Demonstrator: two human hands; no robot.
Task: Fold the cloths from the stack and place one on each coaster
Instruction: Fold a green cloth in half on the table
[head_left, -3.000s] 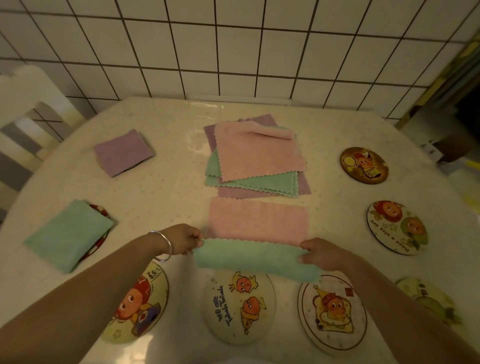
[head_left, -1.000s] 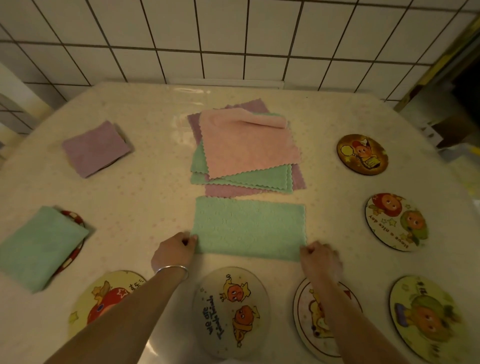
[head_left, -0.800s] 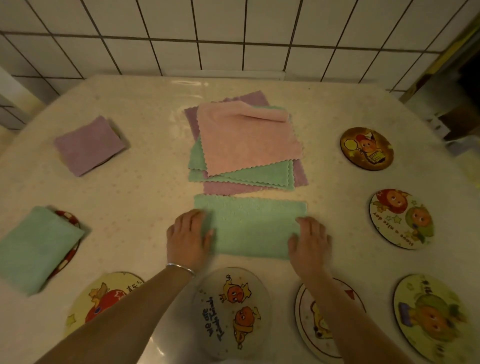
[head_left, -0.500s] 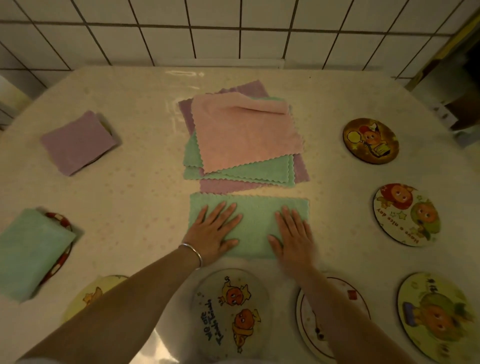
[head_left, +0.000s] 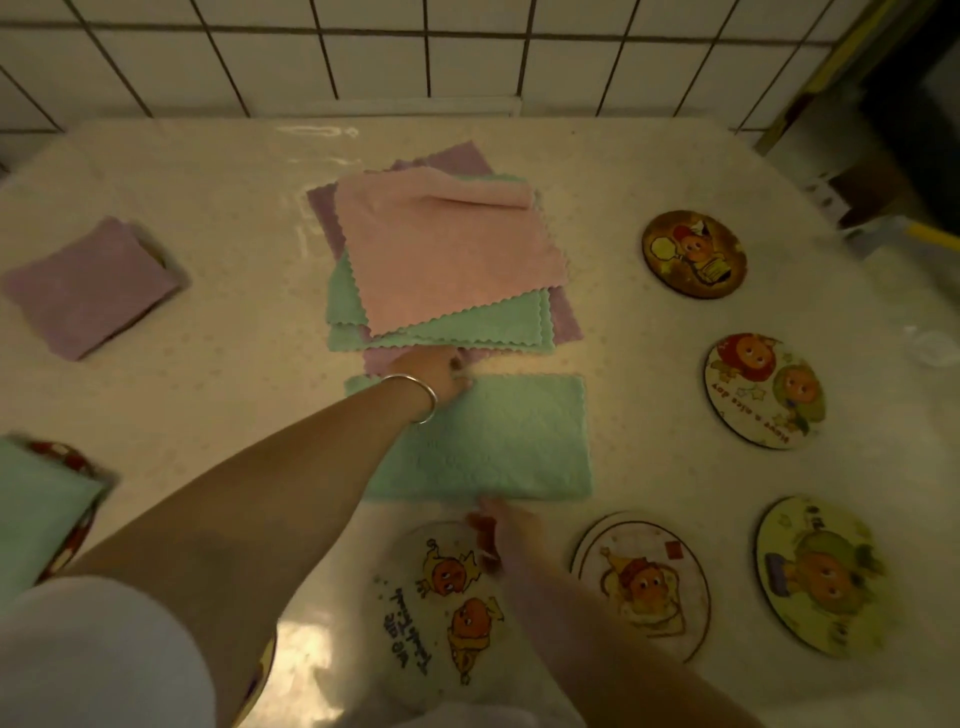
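One head-worn view looks steeply down, close over the table (head_left: 675, 171).

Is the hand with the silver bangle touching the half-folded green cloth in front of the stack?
Touching. The head view shows the left hand resting on the far edge of the half-folded green cloth, its wrist lying across the fabric with no gap.

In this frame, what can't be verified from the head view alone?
- Right hand: motion-blurred, grip on the green cloth unclear.
- Left hand: fingers curl out of sight at the cloth's far edge.
- Coaster under the purple folded cloth: almost wholly covered.
- Green folded cloth at left: cut by the frame edge, blurred.
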